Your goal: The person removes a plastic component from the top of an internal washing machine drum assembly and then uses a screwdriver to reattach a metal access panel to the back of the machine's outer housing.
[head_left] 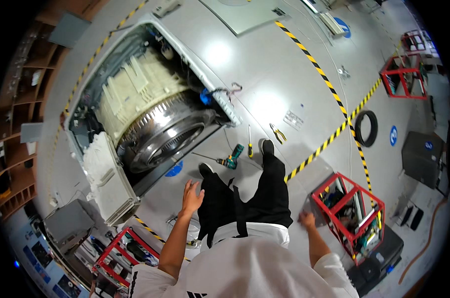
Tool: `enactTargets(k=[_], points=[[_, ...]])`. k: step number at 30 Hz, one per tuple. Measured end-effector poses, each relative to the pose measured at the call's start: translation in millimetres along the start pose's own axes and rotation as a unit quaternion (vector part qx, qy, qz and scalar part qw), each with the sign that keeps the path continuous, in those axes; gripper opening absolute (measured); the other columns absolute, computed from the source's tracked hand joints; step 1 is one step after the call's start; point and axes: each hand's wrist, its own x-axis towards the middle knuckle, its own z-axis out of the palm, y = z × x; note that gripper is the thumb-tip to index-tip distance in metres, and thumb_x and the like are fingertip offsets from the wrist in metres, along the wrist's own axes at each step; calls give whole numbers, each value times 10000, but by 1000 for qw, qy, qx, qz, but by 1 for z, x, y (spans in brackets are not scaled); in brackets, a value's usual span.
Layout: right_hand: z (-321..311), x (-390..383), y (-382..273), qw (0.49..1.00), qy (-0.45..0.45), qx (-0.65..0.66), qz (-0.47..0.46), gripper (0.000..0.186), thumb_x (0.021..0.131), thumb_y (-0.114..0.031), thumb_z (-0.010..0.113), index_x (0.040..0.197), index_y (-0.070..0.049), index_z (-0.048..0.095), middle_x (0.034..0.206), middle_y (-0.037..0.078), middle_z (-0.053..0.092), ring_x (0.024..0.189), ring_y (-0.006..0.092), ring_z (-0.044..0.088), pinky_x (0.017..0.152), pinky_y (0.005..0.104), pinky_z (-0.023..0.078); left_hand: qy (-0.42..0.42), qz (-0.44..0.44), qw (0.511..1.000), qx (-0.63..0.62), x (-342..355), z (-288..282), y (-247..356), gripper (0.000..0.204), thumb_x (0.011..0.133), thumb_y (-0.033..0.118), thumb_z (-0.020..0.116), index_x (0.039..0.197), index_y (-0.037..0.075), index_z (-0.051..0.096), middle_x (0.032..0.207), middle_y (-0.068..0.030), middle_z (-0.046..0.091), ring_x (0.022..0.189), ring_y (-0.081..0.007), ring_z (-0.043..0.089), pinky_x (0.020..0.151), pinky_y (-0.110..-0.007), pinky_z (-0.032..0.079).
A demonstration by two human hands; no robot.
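Observation:
An opened washing machine (180,44) lies on the floor at the left, its cream tub (135,84) and shiny metal drum (170,134) exposed. My left hand (191,197) hangs beside its near end, open, fingers apart, holding nothing visible. My right hand (307,219) is beside a red-framed tool cart (346,211); its fingers are too blurred to read. On the floor before my feet lie a green and black cordless drill (231,157) with a long bit, a screwdriver (250,148) with a yellow and black handle, and pliers (278,133).
A white plastic part (108,181) stands against the machine's near left end. Another red-framed cart (121,253) is at lower left. A black rubber ring (366,128) lies at right, past black-and-yellow floor tape (317,154). Wooden shelves (24,104) line the far left.

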Motion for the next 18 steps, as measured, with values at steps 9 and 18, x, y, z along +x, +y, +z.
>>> enactTargets(k=[9,18], points=[[-89,72,-67,935,-167,308,64,191,884,-185,520,968,-16,549,690,67,592,550,145,589,427,263,460,205,18,978,-33,29,-94,189,282,811,133,596,1065,13,577,1166,-194,522,1065,-358,510,901,-384,413],[-283,166,-241,968,-73,242,-13,263,903,-240,506,1066,-35,527,846,66,626,687,148,634,565,270,496,395,-5,914,-91,92,-124,309,311,842,141,571,1121,6,552,1235,-151,475,1135,-307,470,941,-366,381]])
